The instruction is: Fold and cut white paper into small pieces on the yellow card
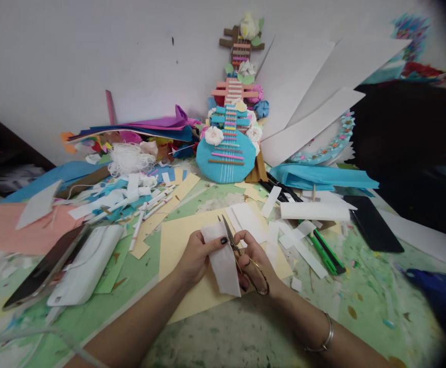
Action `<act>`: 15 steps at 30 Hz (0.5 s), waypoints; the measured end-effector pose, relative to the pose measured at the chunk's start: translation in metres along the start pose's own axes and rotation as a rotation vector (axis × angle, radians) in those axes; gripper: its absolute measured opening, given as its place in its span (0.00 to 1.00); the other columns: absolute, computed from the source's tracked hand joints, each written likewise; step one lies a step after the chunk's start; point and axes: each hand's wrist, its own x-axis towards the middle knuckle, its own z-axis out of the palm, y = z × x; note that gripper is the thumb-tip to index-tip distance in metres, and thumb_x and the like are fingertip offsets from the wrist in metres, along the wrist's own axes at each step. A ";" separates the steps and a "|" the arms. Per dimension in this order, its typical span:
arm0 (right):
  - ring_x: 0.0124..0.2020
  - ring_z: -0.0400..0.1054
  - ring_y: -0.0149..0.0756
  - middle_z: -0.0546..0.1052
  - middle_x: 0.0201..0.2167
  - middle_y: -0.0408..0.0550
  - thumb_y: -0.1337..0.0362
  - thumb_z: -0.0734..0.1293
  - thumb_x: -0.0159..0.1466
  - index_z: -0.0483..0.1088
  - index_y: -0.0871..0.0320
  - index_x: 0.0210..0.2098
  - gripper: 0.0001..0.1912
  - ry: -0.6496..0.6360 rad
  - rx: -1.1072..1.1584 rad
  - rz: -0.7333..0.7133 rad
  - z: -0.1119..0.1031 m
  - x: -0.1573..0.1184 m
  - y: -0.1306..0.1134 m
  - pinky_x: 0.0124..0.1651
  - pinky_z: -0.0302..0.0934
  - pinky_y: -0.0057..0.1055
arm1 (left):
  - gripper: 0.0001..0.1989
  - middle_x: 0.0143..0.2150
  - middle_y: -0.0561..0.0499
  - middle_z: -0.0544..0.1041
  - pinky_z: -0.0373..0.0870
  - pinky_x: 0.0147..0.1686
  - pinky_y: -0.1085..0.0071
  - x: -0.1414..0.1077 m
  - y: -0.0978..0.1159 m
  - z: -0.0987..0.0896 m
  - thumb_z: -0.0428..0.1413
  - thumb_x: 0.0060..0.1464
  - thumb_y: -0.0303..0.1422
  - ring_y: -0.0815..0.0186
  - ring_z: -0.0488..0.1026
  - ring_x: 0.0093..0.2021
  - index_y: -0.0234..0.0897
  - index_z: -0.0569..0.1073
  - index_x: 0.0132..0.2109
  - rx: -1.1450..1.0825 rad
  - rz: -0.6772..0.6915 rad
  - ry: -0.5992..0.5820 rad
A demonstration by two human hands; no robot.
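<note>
My left hand point(198, 254) pinches a strip of white paper point(225, 271) between thumb and fingers, above a cream sheet point(184, 235). My right hand point(255, 258) grips a pair of scissors point(233, 243) by its gold handles. The scissor blades point up and away, slightly parted, beside the right edge of the white strip. Whether the paper lies between the blades I cannot tell. Behind the hands, white paper pieces point(248, 220) rest on the cream sheet. A blue paper instrument with strings point(226, 168) leans at the wall.
To the left lie a phone point(44, 268), a white power bank point(87, 263) and paper scraps point(110, 202). At right are a white paper roll point(315, 211), a green cutter point(325, 253) and a black slab point(376, 225). White thread point(131, 159) is heaped at the back left.
</note>
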 end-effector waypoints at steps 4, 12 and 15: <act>0.06 0.47 0.20 0.63 0.11 0.27 0.38 0.68 0.46 0.48 0.52 0.36 0.34 0.001 0.027 -0.001 0.000 0.000 0.000 0.09 0.43 0.16 | 0.14 0.22 0.49 0.76 0.68 0.24 0.73 -0.001 0.001 0.001 0.67 0.33 0.32 0.68 0.70 0.20 0.29 0.74 0.27 -0.013 -0.003 -0.003; 0.06 0.47 0.20 0.63 0.10 0.27 0.40 0.68 0.49 0.49 0.52 0.37 0.32 -0.012 0.009 -0.014 -0.005 0.001 0.002 0.09 0.43 0.15 | 0.13 0.24 0.48 0.77 0.69 0.24 0.73 -0.001 0.001 0.001 0.67 0.34 0.32 0.67 0.72 0.21 0.29 0.74 0.28 -0.025 -0.017 -0.007; 0.07 0.49 0.20 0.65 0.12 0.30 0.38 0.66 0.49 0.50 0.53 0.37 0.32 -0.016 -0.022 -0.043 -0.006 0.000 0.001 0.10 0.46 0.16 | 0.15 0.23 0.47 0.77 0.70 0.25 0.72 -0.001 0.001 0.001 0.67 0.33 0.31 0.66 0.72 0.21 0.28 0.75 0.29 -0.018 -0.020 -0.009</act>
